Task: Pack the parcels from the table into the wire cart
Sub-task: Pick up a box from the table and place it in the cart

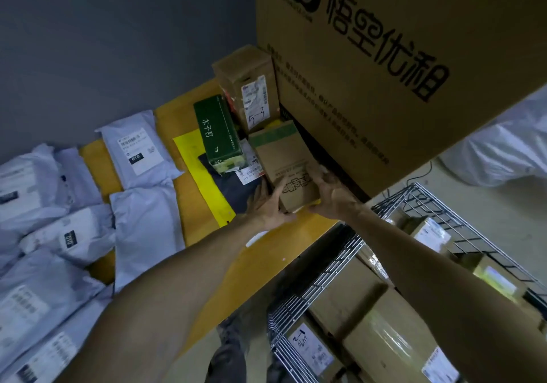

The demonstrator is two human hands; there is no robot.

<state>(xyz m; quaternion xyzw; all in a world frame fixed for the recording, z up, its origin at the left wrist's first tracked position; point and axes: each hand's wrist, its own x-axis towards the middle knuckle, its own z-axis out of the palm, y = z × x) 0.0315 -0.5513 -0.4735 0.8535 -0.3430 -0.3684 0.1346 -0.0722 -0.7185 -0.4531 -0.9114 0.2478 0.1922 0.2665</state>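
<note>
As your left hand (268,206) and right hand (333,194) gripped the near end of the small brown cardboard parcel (281,157) on the yellow bench (201,205), beside the huge printed carton (384,86), that one-ended hold risked tipping it onto the dark green box (217,134). Its long axis ran away from you, green-banded end farthest.

The left grip (268,206) and right grip (333,194) are bare hands on bare forearms (183,279), uncovered as far as they show. Lower down, dark grey trousers (233,353) appear, creased and rumpled.
</note>
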